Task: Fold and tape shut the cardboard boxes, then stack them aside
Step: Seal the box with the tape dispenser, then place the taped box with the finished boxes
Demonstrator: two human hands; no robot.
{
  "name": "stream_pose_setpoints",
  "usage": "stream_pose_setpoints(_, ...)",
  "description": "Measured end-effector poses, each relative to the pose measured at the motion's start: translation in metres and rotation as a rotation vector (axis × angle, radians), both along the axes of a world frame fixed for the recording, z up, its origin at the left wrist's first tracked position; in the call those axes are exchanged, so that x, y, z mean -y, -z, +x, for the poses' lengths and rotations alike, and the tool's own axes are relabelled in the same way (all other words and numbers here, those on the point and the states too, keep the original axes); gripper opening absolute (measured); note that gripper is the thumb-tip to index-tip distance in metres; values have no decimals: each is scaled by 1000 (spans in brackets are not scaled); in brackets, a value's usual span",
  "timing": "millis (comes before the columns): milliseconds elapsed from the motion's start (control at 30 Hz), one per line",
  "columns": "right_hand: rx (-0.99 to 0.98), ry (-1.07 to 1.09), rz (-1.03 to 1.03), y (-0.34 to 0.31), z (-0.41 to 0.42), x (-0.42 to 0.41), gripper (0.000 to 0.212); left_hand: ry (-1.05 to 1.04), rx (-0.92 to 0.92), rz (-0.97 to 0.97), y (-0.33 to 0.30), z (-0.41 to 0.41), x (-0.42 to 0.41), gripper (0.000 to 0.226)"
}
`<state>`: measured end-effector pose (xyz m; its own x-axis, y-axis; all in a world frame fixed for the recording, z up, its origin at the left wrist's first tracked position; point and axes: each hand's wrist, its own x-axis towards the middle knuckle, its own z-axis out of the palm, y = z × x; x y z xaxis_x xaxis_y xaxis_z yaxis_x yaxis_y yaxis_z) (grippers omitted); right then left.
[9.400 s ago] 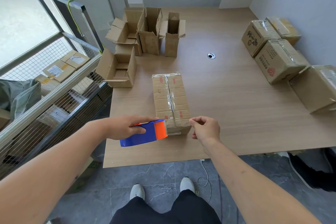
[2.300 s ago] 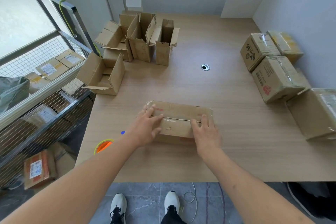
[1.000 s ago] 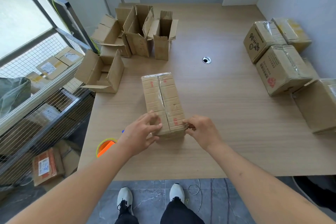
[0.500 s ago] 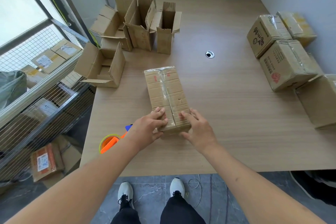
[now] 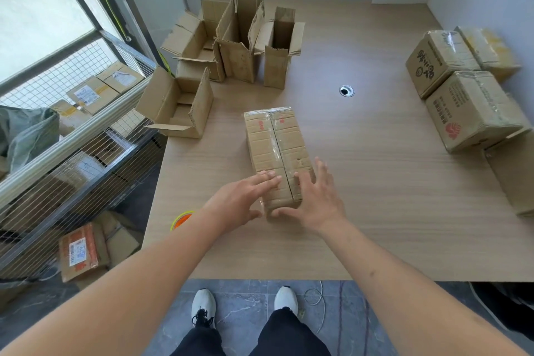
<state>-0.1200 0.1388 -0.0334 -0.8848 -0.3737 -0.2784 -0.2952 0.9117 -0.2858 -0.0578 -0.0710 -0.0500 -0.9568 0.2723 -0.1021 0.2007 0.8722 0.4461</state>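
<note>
A long taped cardboard box (image 5: 276, 147) lies lengthwise on the wooden table (image 5: 375, 196), clear tape running down its top seam. My left hand (image 5: 242, 201) lies flat on the near left part of the box top, fingers straight. My right hand (image 5: 316, 198) lies on the near right part, fingers spread, thumb at the near end. An orange tape dispenser (image 5: 182, 218) sits at the table's left edge, mostly hidden behind my left forearm.
Several open, untaped boxes (image 5: 239, 40) stand at the far left of the table, one (image 5: 179, 107) lying near the edge. Taped boxes (image 5: 465, 101) are stacked along the right wall. A cable hole (image 5: 346, 91) is mid-table. A wire shelf (image 5: 72, 136) holds parcels to the left.
Both hands have flattened out on the near end of the box top, fingers now straight instead of curled around the end. The box stays lengthwise in place.
</note>
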Motion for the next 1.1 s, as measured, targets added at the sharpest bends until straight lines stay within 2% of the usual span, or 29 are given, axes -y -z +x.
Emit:
stream_pose_setpoints(67,-9,-14,55,-2,1,14,132,-44,-54,-68,-6,1,5,96)
stream_pose_setpoints(100,-11,-17,61,-2,2,22,135,-82,-75,-99,-7,2,8,92)
stream_pose_setpoints(233,39,5,74,5,9,42,131,-265,-21,-166,-5,8,19,77)
stream_pose_setpoints(333,55,47,149,11,13,55,133,-319,39,-196,-3,6,23,73)
stream_pose_setpoints(467,32,111,191,21,14,70,125,-347,99,-210,-1,0,26,70)
stream_pose_setpoints(700,-46,171,74,23,15,68,117,-366,96,-190,-10,-12,27,69)
stream_pose_setpoints(833,-26,148,25,6,7,54,106,-379,88,-212,-29,-17,25,70)
stream_pose_setpoints(1100,-67,85,62,-61,-3,38,95,-361,44,-229,-92,-24,25,72)
